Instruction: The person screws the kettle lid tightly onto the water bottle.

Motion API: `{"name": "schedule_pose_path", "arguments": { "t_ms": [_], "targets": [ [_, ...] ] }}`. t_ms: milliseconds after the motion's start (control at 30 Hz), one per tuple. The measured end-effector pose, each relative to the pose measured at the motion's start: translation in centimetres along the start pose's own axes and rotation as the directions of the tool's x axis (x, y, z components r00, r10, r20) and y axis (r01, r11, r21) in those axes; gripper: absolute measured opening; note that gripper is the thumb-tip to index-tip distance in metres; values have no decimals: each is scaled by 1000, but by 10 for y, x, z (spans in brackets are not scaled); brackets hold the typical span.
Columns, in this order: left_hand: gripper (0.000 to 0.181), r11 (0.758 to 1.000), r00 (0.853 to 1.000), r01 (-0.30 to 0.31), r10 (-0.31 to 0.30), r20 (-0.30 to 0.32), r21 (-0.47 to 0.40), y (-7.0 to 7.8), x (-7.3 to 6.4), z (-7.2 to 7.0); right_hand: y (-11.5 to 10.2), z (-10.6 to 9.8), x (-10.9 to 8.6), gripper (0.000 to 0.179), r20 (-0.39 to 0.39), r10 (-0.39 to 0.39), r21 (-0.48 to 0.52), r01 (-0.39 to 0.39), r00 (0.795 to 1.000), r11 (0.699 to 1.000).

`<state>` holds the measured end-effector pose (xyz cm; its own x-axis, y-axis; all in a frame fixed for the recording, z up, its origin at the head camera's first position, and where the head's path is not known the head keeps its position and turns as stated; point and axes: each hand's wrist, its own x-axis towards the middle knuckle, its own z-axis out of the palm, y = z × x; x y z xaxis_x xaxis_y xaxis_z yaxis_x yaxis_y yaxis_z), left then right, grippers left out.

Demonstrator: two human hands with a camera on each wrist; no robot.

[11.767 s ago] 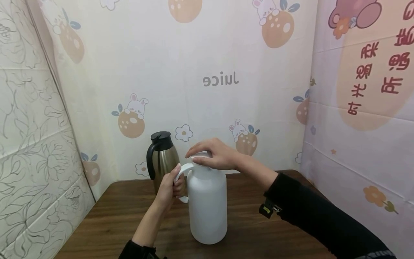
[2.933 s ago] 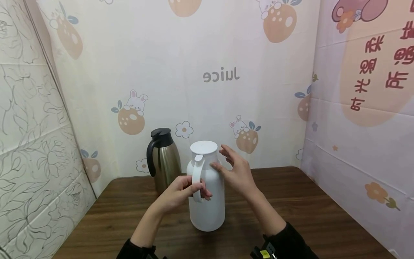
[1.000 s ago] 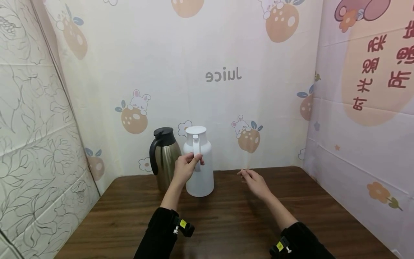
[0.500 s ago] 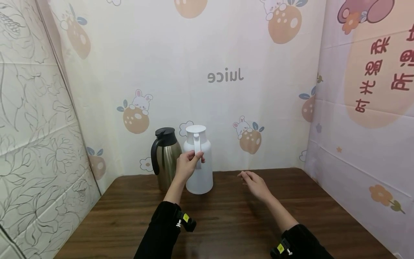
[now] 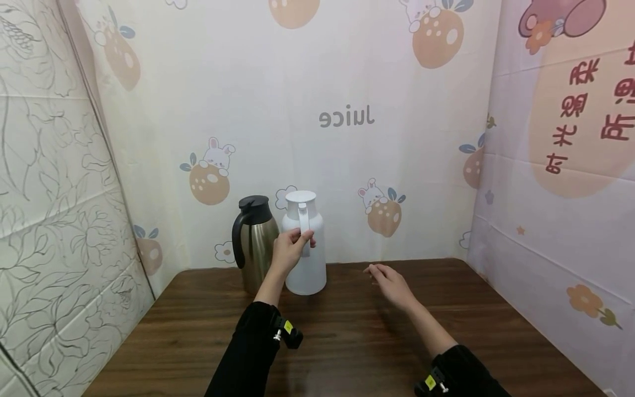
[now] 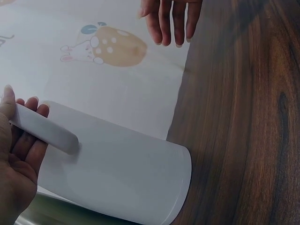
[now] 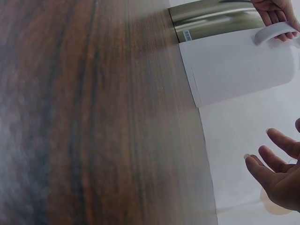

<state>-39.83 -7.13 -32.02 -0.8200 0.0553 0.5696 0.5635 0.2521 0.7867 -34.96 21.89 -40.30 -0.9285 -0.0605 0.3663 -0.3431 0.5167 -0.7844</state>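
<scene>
A white vacuum jug [image 5: 310, 273] stands upright toward the back of the table, its flat lid on and its handle [image 5: 303, 214] facing me. My left hand [image 5: 288, 249] holds that handle, thumb on one side and fingers behind it. In the left wrist view, the fingers wrap under the handle [image 6: 47, 129]. My right hand [image 5: 393, 285] hovers to the right of the jug, apart from it. Its fingers are loosely bent around nothing, as the right wrist view shows of the same hand [image 7: 279, 178].
Close on the left of the white jug stands a steel vacuum jug [image 5: 263, 251] with a black lid and handle. The brown wooden table [image 5: 342, 342] ends at a printed curtain [image 5: 342, 165] behind. More curtains hang at both sides.
Earlier my right hand was on the lid; it has since let go and drawn off to the right. The white jug has moved back beside the steel one, its handle turned toward me.
</scene>
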Motion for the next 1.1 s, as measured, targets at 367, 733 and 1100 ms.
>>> {"name": "schedule_pose_path", "arguments": {
  "t_ms": [367,733,1100],
  "targets": [
    [30,999,999,38,-38,17,3,-1,7,1,2,-2,0,51,-7,15,10,-15,1000,1000],
    [31,998,998,55,-55,2,13,-4,12,1,0,-2,0,46,-7,-4,7,4,1000,1000],
    [28,997,996,77,-78,-46,-22,-7,8,2,2,1,1,47,1,2,41,-2,1000,999]
  ]
}}
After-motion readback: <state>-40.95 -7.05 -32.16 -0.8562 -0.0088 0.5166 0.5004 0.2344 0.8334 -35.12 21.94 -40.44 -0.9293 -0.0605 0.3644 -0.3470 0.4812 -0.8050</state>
